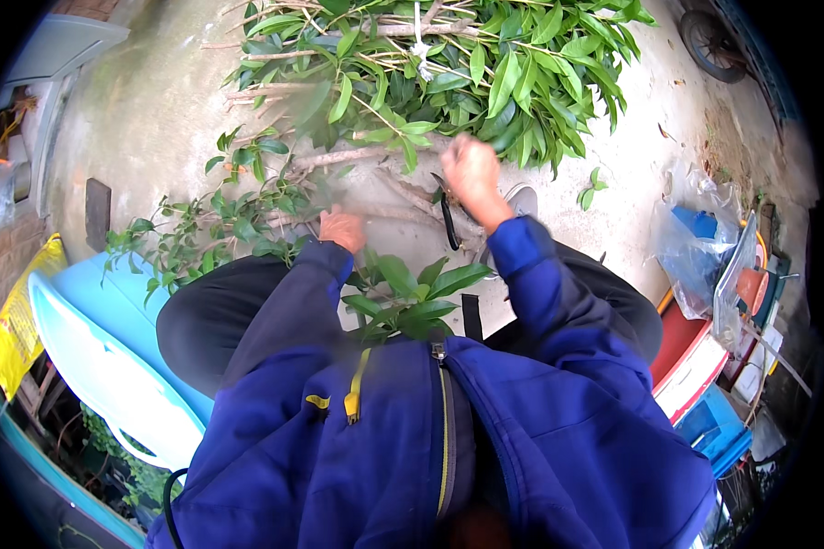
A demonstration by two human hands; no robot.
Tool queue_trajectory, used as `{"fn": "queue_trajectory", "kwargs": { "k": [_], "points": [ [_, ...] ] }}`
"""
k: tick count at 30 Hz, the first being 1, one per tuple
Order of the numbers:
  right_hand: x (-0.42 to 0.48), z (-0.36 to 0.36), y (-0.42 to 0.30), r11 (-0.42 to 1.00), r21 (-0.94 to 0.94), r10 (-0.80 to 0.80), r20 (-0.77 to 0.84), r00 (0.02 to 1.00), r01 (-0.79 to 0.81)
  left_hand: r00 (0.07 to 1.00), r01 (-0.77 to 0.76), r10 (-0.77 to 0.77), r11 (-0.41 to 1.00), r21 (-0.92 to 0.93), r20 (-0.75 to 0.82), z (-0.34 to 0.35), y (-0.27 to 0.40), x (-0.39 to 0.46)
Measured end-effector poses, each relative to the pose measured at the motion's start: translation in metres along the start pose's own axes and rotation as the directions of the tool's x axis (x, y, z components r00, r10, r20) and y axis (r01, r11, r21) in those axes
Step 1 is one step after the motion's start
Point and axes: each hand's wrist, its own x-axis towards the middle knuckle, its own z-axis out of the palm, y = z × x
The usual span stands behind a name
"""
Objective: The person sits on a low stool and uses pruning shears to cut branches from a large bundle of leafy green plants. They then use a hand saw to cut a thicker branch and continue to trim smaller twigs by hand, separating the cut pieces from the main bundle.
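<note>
My left hand reaches down among leafy branches lying to the left; its fingers are blurred, and what they hold is unclear. Curled and raised, my right hand is above the concrete by my shoe; whether anything is inside it cannot be made out. Just beside it are pruning shears with a black handle and a dark curved blade. Ahead lies a large pile of cut leafy branches with a white tie across it. A leafy sprig stands between my knees.
A light-blue plastic tub and a yellow bag are at the left. To the right are a clear plastic bag, a red-and-white box and a blue crate. A wheel stands at the upper right.
</note>
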Motion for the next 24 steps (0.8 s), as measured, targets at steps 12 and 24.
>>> {"fn": "queue_trajectory", "kwargs": {
  "k": [12,24],
  "points": [
    [-0.092,0.057,0.054,0.963,-0.255,0.190,0.396,0.899,-0.091,0.969,0.245,-0.089,0.390,-0.888,0.229,0.025,0.023,0.059],
    [-0.001,0.000,0.118,0.927,-0.372,0.149,0.473,0.869,0.044,0.977,-0.211,0.213,0.956,-0.205,-0.011,0.013,0.072,0.065]
  ]
}}
